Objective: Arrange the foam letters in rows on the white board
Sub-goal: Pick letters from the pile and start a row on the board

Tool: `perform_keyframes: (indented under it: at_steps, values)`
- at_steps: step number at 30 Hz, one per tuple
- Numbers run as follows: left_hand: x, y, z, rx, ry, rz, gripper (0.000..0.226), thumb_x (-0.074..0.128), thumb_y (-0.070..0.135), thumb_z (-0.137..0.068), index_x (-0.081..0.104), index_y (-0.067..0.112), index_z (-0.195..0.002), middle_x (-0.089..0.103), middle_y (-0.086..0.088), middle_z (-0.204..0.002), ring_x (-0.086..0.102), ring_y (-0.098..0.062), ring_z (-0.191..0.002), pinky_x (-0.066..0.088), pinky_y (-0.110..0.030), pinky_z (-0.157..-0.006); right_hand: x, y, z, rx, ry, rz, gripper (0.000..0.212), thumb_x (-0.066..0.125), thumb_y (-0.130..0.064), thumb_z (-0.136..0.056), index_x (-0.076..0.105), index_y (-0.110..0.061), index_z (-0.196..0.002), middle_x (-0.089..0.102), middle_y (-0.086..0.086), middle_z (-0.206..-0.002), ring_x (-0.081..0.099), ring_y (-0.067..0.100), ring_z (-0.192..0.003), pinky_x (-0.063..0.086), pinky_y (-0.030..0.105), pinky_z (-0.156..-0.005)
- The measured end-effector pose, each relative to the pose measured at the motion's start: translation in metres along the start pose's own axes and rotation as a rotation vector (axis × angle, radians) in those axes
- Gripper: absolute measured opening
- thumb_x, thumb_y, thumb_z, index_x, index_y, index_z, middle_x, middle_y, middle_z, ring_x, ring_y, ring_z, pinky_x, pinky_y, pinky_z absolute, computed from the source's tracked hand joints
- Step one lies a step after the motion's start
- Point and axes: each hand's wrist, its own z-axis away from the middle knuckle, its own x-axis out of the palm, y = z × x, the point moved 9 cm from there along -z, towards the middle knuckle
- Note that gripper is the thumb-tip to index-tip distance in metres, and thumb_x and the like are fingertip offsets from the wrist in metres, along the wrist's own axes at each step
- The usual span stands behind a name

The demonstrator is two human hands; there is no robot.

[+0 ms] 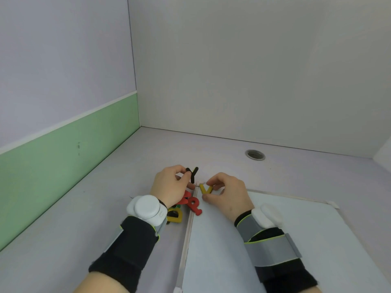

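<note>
Clearly the relation that matters is between the yellow V (205,189) and the far left corner of the white board (215,254). The V lies flat right at that corner, just inside the frame edge, with its open end pointing away from the person and its tip toward them. The right hand (229,194) is the nearer one. It arches over the letter, wrist low on the board, with its fingers (214,180) pinching the V's right arm against the thumb. Any row would probably run rightward from this spot. The left hand (169,185) hovers just beside it, over the tabletop (101,208). It is curled around a black Y (193,174), which it holds upright off the surface, stem down. That letter looks the likely next one across. Below the left wrist, a small pile waits off the board's left edge, with a red R (195,205) overlapping the frame and a yellow D (176,216).
</note>
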Motion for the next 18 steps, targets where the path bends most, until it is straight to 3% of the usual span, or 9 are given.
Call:
perform_keyframes:
  at_steps: [4, 7, 14, 18]
  values:
    - [0.000, 0.000, -0.001, 0.011, 0.002, -0.033, 0.018, 0.047, 0.029, -0.096, 0.062, 0.022, -0.098, 0.075, 0.005, -0.077, 0.064, -0.003, -0.059, 0.042, -0.006, -0.043, 0.000, -0.001, 0.001, -0.014, 0.016, 0.027, 0.026, 0.076, -0.026, -0.071, 0.064, -0.020, -0.094, 0.061, -0.007, -0.094, 0.054, 0.006, -0.084, 0.033, 0.006, -0.062]
    - [0.000, 0.000, -0.001, 0.019, -0.003, -0.037, 0.017, 0.046, 0.029, -0.096, 0.062, 0.022, -0.096, 0.075, 0.004, -0.077, 0.065, -0.004, -0.055, 0.042, -0.007, -0.042, -0.004, -0.012, 0.003, -0.080, 0.031, 0.046, 0.031, 0.077, -0.031, -0.068, 0.064, -0.023, -0.095, 0.059, -0.006, -0.097, 0.052, 0.008, -0.087, 0.033, 0.010, -0.067]
    - [-0.002, 0.003, 0.002, -0.002, 0.005, 0.022, 0.016, 0.047, 0.023, -0.097, 0.061, 0.017, -0.092, 0.068, 0.007, -0.068, 0.058, 0.001, -0.038, 0.038, -0.008, -0.034, 0.019, -0.029, 0.010, -0.167, -0.166, 0.195, 0.031, 0.073, -0.046, -0.064, 0.069, -0.030, -0.090, 0.058, -0.004, -0.089, 0.043, 0.012, -0.087, 0.033, 0.016, -0.064]
    - [-0.002, 0.003, 0.003, -0.010, 0.006, 0.031, 0.017, 0.048, 0.023, -0.096, 0.063, 0.016, -0.095, 0.069, 0.007, -0.068, 0.058, 0.002, -0.038, 0.038, -0.008, -0.034, 0.023, -0.030, 0.011, -0.184, -0.171, 0.228, 0.026, 0.069, -0.043, -0.067, 0.070, -0.027, -0.088, 0.057, -0.003, -0.085, 0.043, 0.013, -0.086, 0.035, 0.020, -0.064]
